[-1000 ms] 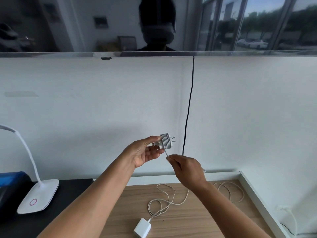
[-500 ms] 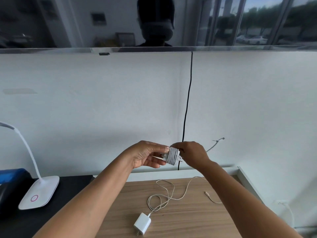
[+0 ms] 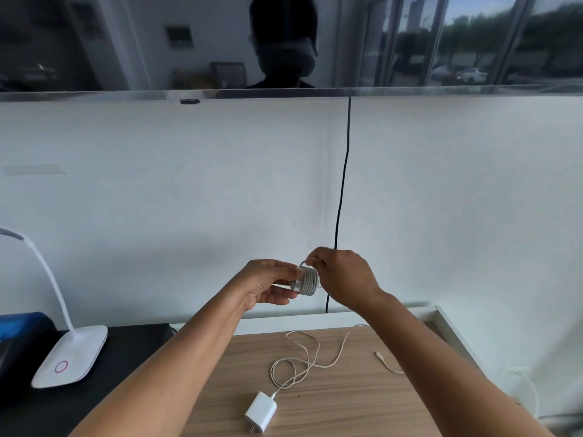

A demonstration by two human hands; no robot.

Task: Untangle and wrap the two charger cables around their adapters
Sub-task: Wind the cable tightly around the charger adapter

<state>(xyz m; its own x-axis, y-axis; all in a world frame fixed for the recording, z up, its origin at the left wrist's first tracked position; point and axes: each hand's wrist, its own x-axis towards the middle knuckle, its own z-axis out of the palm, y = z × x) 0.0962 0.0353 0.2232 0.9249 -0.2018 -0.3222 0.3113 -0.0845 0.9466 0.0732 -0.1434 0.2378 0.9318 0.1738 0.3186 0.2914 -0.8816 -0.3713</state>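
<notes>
Two hands were raised above the wooden desk [image 3: 347, 405]. The left hand [image 3: 268, 285] gripped the wrapped adapter [image 3: 307, 280]; the right hand [image 3: 340, 275] pinched the cable end [image 3: 303, 264] at its top. The second adapter [image 3: 261, 412] lay on the desk, its loose cable [image 3: 296, 364] looped beside it.

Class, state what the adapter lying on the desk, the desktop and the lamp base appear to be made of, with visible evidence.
Adapter: likely hard plastic, smooth white with a soft sheen and rounded edges. Desktop: wood or wood-look laminate, matte, brown streaked grain; which one is unclear. Lamp base: probably white plastic, smooth, faintly glossy.
</notes>
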